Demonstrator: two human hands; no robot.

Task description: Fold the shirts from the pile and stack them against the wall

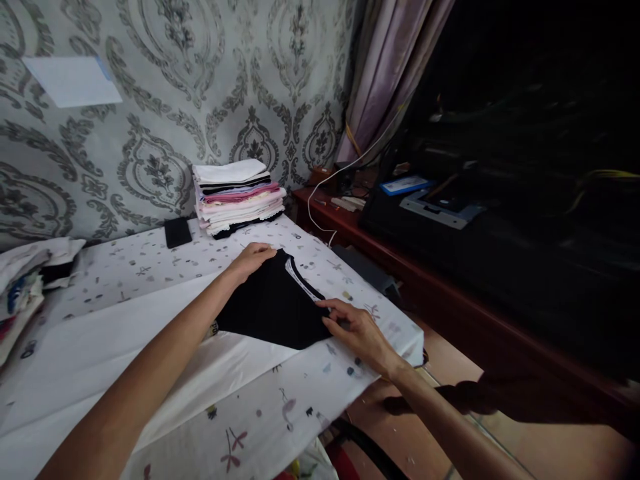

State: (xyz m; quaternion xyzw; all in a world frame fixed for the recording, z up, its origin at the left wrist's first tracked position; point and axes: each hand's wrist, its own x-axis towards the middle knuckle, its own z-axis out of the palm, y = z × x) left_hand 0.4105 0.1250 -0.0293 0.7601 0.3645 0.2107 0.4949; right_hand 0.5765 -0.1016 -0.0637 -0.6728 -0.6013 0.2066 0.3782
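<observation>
Garment (280, 307), plain black and smooth, lies spread on the white cloth (125, 320) and patterned cover (265, 407), its outline angular. Along 1 curved edge, the neckline shows a white inner band (301, 283) with small dark marks. Left hand (253, 260) touches the far corner, fingers bunched closely; whether they pinch the fabric, I cannot tell. Right hand (363, 333) rests at the opposite end of the neckline, index finger and thumb slightly parted on the fabric; its grip is unclear too. Behind stands 1 clothes stack (237, 197).
</observation>
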